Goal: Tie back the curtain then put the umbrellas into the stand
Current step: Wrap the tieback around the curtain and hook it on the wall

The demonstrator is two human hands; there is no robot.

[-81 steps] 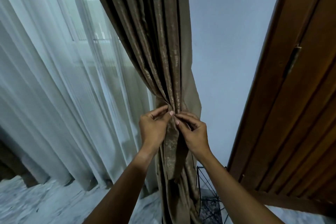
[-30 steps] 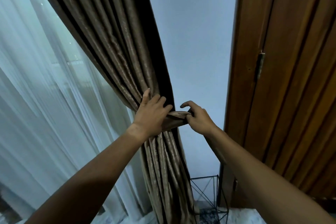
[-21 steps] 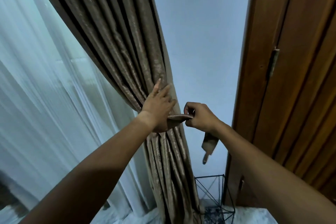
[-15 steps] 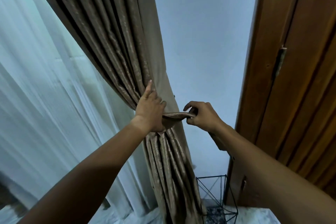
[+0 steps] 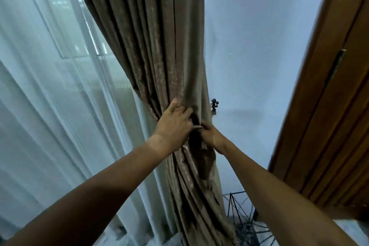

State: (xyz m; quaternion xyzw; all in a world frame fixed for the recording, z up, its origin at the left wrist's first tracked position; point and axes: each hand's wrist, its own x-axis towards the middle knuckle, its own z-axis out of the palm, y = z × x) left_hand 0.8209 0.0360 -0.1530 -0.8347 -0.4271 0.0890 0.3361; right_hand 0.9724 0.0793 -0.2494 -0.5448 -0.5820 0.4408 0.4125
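The heavy brown cloth curtain (image 5: 159, 50) under the fingers has a soft sheen. The thin white sheer curtain (image 5: 50, 106) looks translucent. The brown wooden door (image 5: 329, 116) is smooth, slightly glossy. The black wire stand (image 5: 241, 223) is thin metal.

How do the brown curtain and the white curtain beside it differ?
The brown curtain is thick and opaque; the white curtain is sheer, with the window showing through. The brown curtain is bunched at its middle by the left hand and right hand; the white curtain hangs loose. Both fall in long folds toward the floor.

- left hand (image 5: 173, 126) reaches toward 1 o'clock, fingers curled, palm pressed flat
- right hand (image 5: 211, 136) reaches toward 11 o'clock, fingers pinched closed
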